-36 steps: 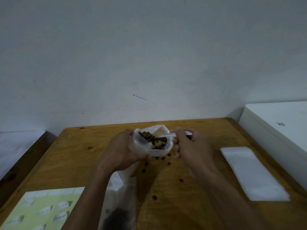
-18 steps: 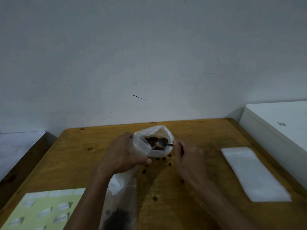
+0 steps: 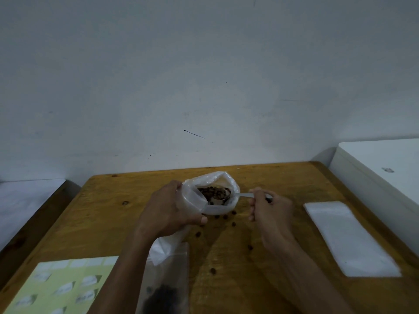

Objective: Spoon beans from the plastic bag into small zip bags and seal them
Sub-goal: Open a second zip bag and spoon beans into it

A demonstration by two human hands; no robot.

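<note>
At the bottom centre a small zip bag [image 3: 166, 284] with dark beans lies on my wooden table [image 3: 108, 214]. Mid-frame, my left hand [image 3: 169, 211] grips the plastic bag [image 3: 213, 189] open; my right hand [image 3: 269, 207] pinches a metal spoon [image 3: 235, 196] dipped into its beans [image 3: 212, 191]. Loose beans [image 3: 233, 224] scatter between my hands.

Pretty dim, flat indoor light, colours kinda muddy. Soft shadows fall toward the viewer under both hands [image 3: 172, 211] on the surface [image 3: 108, 211]. Wide-angle bend at the edges, and everything nearer than the hands goes blurry.
</note>
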